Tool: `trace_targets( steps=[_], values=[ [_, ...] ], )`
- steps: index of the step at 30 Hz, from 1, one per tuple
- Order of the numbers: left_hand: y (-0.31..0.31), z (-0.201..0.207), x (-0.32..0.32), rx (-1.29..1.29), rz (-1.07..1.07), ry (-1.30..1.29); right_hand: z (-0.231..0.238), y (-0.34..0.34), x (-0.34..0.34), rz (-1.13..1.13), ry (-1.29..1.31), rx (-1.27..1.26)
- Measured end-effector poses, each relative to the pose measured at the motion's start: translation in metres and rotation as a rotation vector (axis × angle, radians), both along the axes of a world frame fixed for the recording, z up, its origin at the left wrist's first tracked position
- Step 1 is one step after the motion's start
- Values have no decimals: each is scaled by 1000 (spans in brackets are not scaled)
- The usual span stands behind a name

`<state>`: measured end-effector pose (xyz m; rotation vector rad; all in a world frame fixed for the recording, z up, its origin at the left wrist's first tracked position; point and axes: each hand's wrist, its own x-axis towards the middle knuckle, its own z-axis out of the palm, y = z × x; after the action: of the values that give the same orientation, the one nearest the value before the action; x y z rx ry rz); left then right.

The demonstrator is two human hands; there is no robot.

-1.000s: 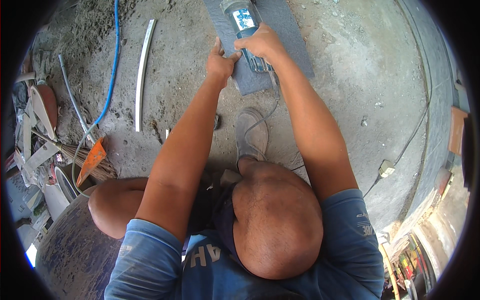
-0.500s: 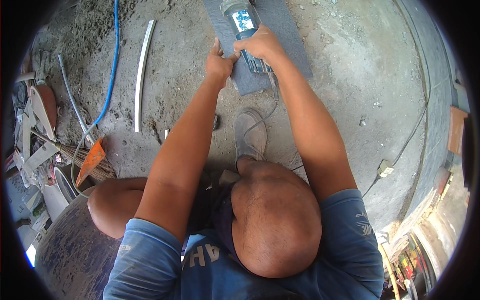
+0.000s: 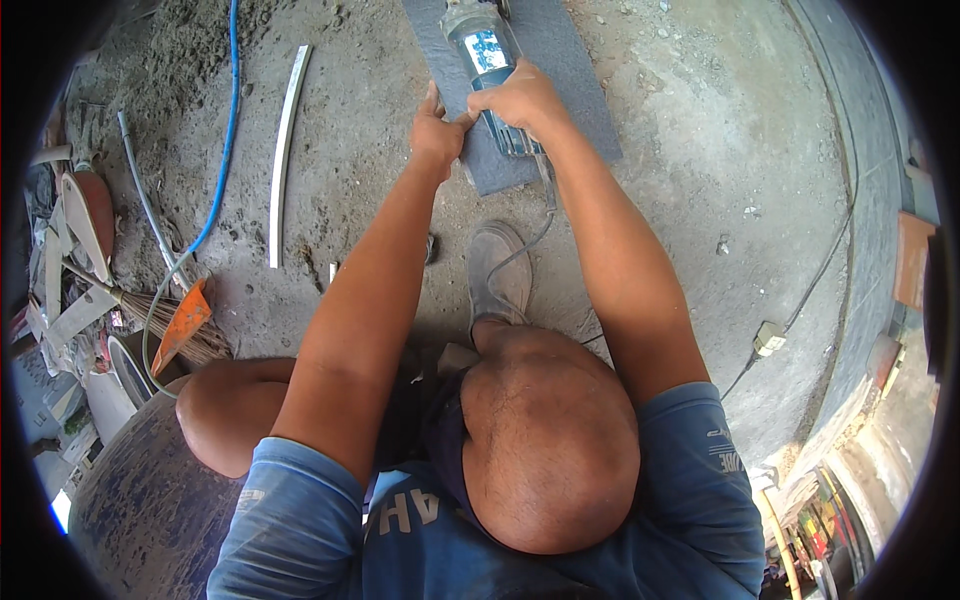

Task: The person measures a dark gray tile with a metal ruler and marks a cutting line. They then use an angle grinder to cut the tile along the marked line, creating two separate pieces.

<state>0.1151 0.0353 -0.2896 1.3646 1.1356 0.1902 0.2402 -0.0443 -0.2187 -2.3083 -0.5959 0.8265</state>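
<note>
A dark grey stone-look tile (image 3: pixel 590 120) lies on the concrete floor at the top of the view, running past the frame's upper edge. My right hand (image 3: pixel 522 98) is wrapped round the body of a blue corded angle grinder (image 3: pixel 487 50), which sits over the tile. The grinder's front end is partly cut off by the frame, so its disc cannot be made out. At the tile's left edge, my left hand (image 3: pixel 437 135) grips the edge, with the thumb on top beside the grinder. A cord (image 3: pixel 548 185) trails from the tool's rear, down past my shoe.
My shoe (image 3: pixel 500 265) stands just below the tile. Left of it lie a white strip (image 3: pixel 288 160) and a blue hose (image 3: pixel 225 150). A broom (image 3: pixel 205 340), an orange piece (image 3: pixel 183 325) and scraps crowd the far left. A plug connection (image 3: pixel 768 340) rests on the right floor.
The grinder and my right hand have come slightly back toward me along the tile. My left hand stays at the tile's edge.
</note>
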Motion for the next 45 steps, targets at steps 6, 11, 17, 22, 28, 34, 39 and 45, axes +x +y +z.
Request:
trace_targets(
  steps=[6, 11, 17, 22, 28, 34, 39, 45],
  values=[
    [2, -3, -1, 2, 5, -6, 1, 0, -1, 4, 20, 1],
    [0, -4, 0, 0, -4, -7, -2, -3, -1, 6, 0, -22],
    [5, -15, -3, 20, -2, -22, 3, -4, -4, 16, 24, -13],
    [2, -16, 0, 17, 1, -11, -2, -8, -3, -1, 14, -7],
    [4, -13, -2, 19, -3, -25, 0, -6, -5, 7, 7, -10],
    [-1, -6, 1, 16, 1, -19, 2, -10, -4, 3, 15, -31],
    [3, -12, -2, 25, -2, -32, 10, -10, -7, 14, 69, -55],
    [2, -13, -1, 12, -3, -39, 7, -13, -10, 13, 51, -58]
  ],
)
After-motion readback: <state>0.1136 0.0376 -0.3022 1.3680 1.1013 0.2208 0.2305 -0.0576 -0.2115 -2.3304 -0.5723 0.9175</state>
